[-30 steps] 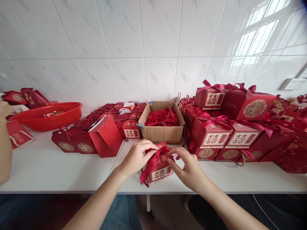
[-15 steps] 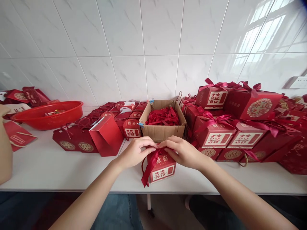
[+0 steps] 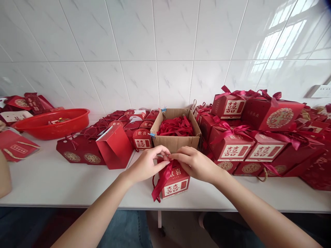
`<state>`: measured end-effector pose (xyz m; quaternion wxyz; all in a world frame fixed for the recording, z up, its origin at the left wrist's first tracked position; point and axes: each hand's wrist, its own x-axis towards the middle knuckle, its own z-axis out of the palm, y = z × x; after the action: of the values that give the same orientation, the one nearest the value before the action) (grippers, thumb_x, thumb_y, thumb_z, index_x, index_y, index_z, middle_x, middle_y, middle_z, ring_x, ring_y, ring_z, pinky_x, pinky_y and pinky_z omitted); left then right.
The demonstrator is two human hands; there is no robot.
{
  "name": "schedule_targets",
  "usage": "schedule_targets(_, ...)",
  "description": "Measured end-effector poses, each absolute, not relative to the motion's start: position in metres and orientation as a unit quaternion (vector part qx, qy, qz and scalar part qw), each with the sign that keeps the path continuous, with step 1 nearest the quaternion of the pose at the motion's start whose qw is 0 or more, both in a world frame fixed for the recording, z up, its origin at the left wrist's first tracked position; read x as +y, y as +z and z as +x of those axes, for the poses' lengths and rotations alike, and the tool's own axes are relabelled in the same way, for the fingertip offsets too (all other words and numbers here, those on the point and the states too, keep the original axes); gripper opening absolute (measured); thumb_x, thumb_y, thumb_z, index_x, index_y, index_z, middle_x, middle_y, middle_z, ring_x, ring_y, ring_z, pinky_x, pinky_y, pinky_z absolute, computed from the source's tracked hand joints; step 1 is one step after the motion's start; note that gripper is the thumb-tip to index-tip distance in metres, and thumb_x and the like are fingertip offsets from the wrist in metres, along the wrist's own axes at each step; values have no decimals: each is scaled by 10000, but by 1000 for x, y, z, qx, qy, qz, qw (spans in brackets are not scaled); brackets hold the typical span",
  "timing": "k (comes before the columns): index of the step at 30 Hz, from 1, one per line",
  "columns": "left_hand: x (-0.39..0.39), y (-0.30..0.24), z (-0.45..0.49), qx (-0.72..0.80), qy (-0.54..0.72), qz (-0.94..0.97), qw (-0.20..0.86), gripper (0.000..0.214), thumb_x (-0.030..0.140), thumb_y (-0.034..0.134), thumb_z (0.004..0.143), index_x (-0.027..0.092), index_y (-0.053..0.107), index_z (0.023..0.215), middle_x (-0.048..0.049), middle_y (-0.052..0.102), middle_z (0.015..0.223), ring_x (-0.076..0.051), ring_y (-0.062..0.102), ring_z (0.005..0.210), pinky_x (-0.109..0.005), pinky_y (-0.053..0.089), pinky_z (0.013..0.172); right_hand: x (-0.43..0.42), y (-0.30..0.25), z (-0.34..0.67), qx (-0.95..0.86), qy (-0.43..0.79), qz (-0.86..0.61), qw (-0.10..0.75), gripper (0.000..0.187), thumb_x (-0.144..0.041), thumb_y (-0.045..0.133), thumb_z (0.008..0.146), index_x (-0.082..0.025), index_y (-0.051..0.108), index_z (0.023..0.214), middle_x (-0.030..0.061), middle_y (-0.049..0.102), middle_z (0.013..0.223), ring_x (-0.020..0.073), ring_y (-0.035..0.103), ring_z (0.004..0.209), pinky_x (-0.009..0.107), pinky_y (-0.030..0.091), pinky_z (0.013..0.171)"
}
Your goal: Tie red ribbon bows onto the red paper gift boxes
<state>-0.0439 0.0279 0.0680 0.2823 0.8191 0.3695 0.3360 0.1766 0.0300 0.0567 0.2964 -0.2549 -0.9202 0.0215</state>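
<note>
A small red gift box with a white label stands near the front edge of the white table. A red ribbon runs over its top and hangs down its left side. My left hand pinches the ribbon at the box's top from the left. My right hand pinches the same ribbon from the right, fingertips meeting the left hand's. Both hands are closed on the ribbon.
An open cardboard box of red ribbons sits just behind. Stacked ribboned red boxes fill the right. Flat and folded red boxes lie to the left, with a red plastic basin beyond. Another person's arm shows at the far left edge.
My right hand moved up from the box's right front to its top, and now both hands pinch the ribbon there. The person's arm at the left has drawn back.
</note>
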Motion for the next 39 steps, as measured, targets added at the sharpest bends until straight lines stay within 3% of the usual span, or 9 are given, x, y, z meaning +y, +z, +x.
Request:
schedule_targets(4, 27, 68, -44, 376, 340, 815, 283, 216, 207, 596, 854, 225, 502, 1048, 25, 628, 812, -131, 640, 816, -303, 552, 847, 28, 59, 176, -900, 96, -280, 320, 310, -98, 416, 919, -184, 590, 1160, 83, 613, 1033, 168, 618, 870, 291, 515, 753)
schedule_targets(10, 27, 65, -43, 375, 345, 812, 283, 208, 230, 593, 862, 221, 503, 1049, 7, 640, 854, -139, 647, 836, -310, 554, 844, 27, 67, 171, -882, 124, -306, 336, 301, -83, 395, 920, -190, 586, 1126, 74, 595, 1013, 158, 612, 828, 291, 512, 748)
schedule_targets(20, 28, 61, -44, 376, 363, 806, 277, 202, 229, 590, 860, 225, 514, 1048, 2, 630, 862, -151, 654, 838, -337, 555, 860, 21, 51, 154, -874, 71, -396, 273, 344, -27, 376, 875, -171, 536, 1143, 85, 500, 1001, 167, 589, 778, 298, 508, 695)
schedule_targets(25, 28, 60, -44, 374, 366, 804, 284, 187, 215, 589, 860, 223, 510, 1029, 17, 628, 803, -143, 655, 809, -326, 553, 860, 23, 50, 153, -852, 99, -405, 316, 372, -4, 394, 850, -193, 547, 1132, 71, 505, 989, 167, 598, 798, 297, 504, 726)
schedule_targets(29, 29, 59, -45, 372, 365, 802, 292, 176, 227, 580, 871, 221, 521, 1037, -4, 643, 876, -150, 663, 847, -321, 556, 851, 18, 58, 154, -833, 148, -392, 360, 266, -40, 399, 862, -184, 581, 992, 59, 542, 937, 160, 584, 787, 292, 491, 722)
schedule_targets(33, 30, 58, -45, 369, 365, 801, 299, 161, 243, 573, 879, 216, 515, 1026, -15, 653, 884, -158, 668, 853, -336, 554, 858, 8, 62, 155, -788, 252, -417, 375, 138, -110, 446, 862, -189, 559, 874, 7, 578, 796, 131, 534, 675, 254, 457, 623)
schedule_targets(36, 31, 59, -45, 367, 364, 802, 300, 164, 258, 570, 881, 216, 510, 1027, -12, 646, 859, -160, 663, 846, -345, 552, 858, 6, 63, 159, -796, 257, -408, 367, 160, -125, 444, 881, -191, 576, 942, 6, 587, 808, 127, 532, 677, 251, 457, 621)
schedule_targets(39, 32, 60, -46, 367, 362, 804, 296, 169, 259, 575, 875, 219, 514, 1027, -8, 636, 846, -159, 657, 845, -335, 552, 846, 9, 61, 165, -860, 154, -361, 327, 357, -55, 401, 893, -219, 621, 1121, 55, 590, 913, 162, 540, 803, 308, 474, 740)
